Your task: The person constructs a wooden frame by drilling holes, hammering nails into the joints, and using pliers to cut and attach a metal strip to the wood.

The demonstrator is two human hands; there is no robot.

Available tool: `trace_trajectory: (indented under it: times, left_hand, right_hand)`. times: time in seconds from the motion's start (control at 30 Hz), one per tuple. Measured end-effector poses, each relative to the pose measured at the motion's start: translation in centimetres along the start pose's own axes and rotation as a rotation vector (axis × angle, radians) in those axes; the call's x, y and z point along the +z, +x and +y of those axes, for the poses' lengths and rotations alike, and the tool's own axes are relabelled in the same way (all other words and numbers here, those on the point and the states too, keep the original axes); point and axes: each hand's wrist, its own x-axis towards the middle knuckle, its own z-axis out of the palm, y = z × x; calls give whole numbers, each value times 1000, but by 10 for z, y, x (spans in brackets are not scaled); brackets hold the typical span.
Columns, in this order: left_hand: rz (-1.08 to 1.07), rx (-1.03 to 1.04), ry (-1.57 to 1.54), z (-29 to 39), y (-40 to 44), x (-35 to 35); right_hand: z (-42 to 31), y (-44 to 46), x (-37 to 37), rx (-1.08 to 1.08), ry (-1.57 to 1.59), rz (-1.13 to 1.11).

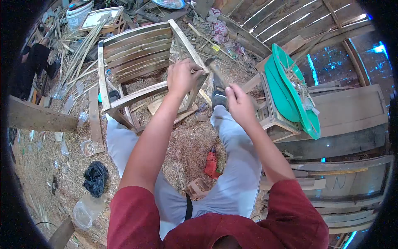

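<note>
Saw wood bits [186, 143] on the floor [54, 166] by a plank wall [282, 20]. Found the wooden frame [139, 94] just ahead, with slats [137, 52] running left to right. Touched its near right corner with the left hand [181, 76]; could not tell how tight. Held a hammer [219, 74] in the right hand [239, 103].

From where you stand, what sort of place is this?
Likely a rough woodworking shop: a slatted wooden frame in progress, a red power drill on the ground, and wood shavings all around.
</note>
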Motion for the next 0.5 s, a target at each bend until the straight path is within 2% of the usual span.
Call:
trace_trajectory:
  times: [0.13,0.27,0.3,0.4,0.5]
  left_hand:
    - [1,6,-108,-6,-1,4]
    - [-23,11,-94,-32,8,-5]
    - [-169,-51,120,-20,7,-32]
    - [-346,-29,530,-16,-6,-57]
    - [-444,-123,494,-17,-9,-50]
  right_hand:
    - [-3,-3,-5,139,244,68]
    - [-19,-13,-15,308,820,-74]
    - [-20,-16,-15,306,794,-91]
    - [-14,-26,-16,343,674,-174]
    - [-5,-28,-14,351,644,-231]
